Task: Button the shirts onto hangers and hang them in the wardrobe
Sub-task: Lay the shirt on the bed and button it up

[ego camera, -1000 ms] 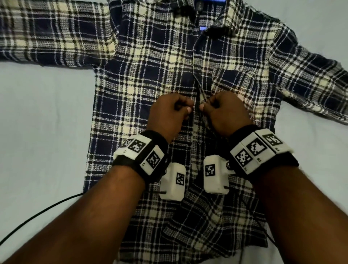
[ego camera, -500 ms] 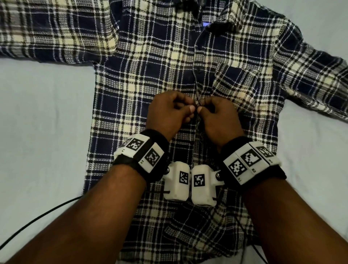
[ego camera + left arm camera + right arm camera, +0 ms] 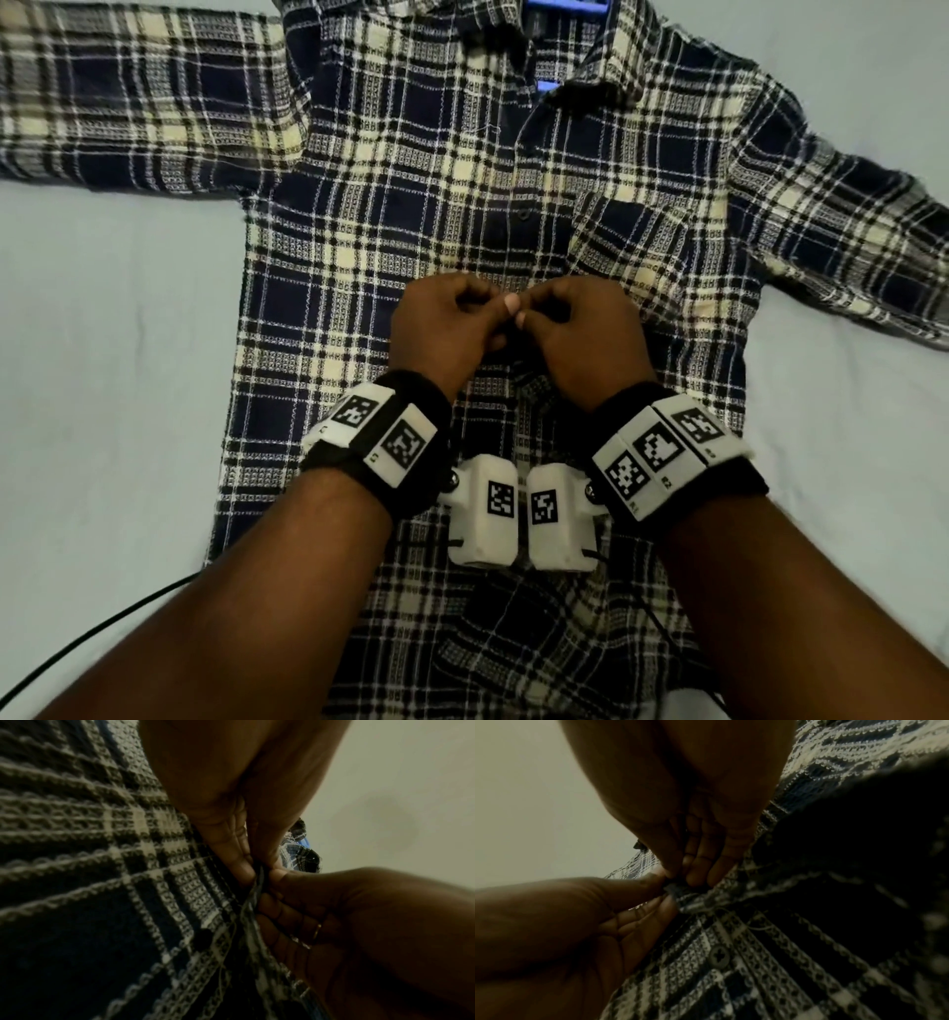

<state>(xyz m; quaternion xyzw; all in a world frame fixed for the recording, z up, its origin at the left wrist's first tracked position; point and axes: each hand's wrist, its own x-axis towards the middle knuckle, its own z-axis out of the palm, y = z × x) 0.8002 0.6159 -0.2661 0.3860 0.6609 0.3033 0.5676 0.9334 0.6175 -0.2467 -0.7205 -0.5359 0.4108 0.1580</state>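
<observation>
A navy and cream plaid shirt (image 3: 390, 216) lies flat, front up, sleeves spread to both sides. A blue hanger (image 3: 565, 6) shows at the collar. My left hand (image 3: 452, 324) and right hand (image 3: 580, 329) meet at the shirt's front placket, mid chest, thumbs touching. Both pinch the placket edge (image 3: 259, 882) between thumb and curled fingers. In the right wrist view the pinched fold (image 3: 677, 892) sits at the fingertips, and a dark button (image 3: 718, 956) lies below it on the placket. Another dark button (image 3: 523, 213) above the hands is fastened.
The shirt rests on a pale sheet (image 3: 113, 360) that extends to both sides. A black cable (image 3: 102, 624) runs across the sheet at the lower left. White camera units (image 3: 518, 519) hang under both wrists over the shirt's lower front.
Both hands moved closer together on the placket and shifted slightly down the shirt. The wrist units now hang side by side. The shirt has stayed in place.
</observation>
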